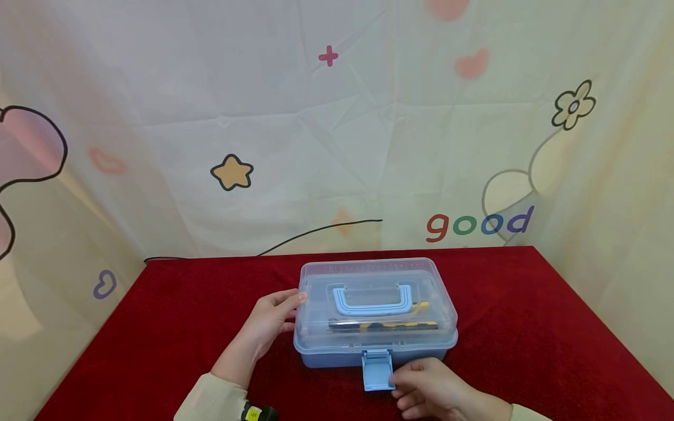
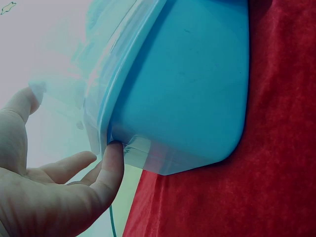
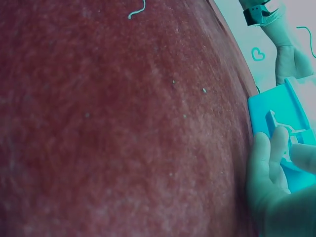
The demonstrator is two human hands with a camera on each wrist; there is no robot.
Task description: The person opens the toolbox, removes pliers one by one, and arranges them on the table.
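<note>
A plastic storage box with a clear lid (image 1: 316,280) and a pale blue base (image 1: 337,359) stands on the table, lid down. Its blue carrying handle (image 1: 374,310) lies folded on top. The front latch (image 1: 377,377) is flipped outward, away from the lid. My left hand (image 1: 263,324) holds the box's left end, thumb on the lid and a finger under the rim (image 2: 114,153). With thumb and fingers, my right hand (image 1: 434,386) pinches the latch by its right edge. Slim yellow-and-dark items (image 1: 400,326) show dimly through the lid; their kind is unclear.
A red cloth (image 1: 526,333) covers the table. Behind it hangs a pale printed curtain (image 1: 284,146) with a star, hearts and the word "good". A short pale thread (image 3: 138,11) lies on the cloth in the right wrist view.
</note>
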